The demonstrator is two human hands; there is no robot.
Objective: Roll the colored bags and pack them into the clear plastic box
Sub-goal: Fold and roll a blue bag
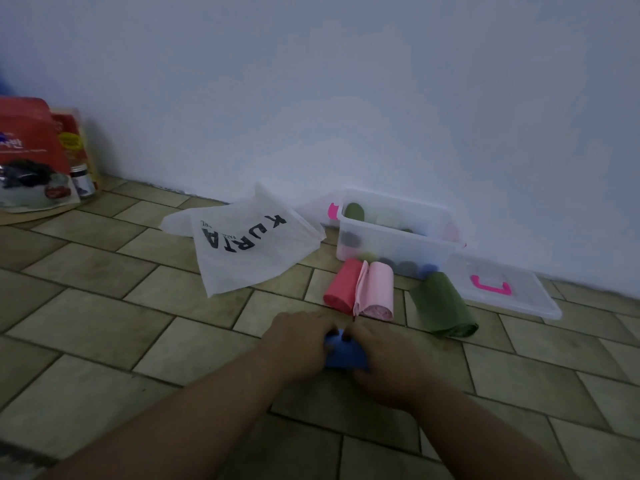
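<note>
Clear smooth plastic box [381, 237] and lid [519, 299]; matt, soft-looking bag rolls [360, 289]; dull tiled floor [104, 306]; thin white crinkled bag [242, 244].

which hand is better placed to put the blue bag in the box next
Right, probably: the right hand holds the blue bag, and the box stands ahead on that side.

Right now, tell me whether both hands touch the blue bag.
Touching. The head view shows the left hand and right hand gripping the blue bag from either side.
</note>
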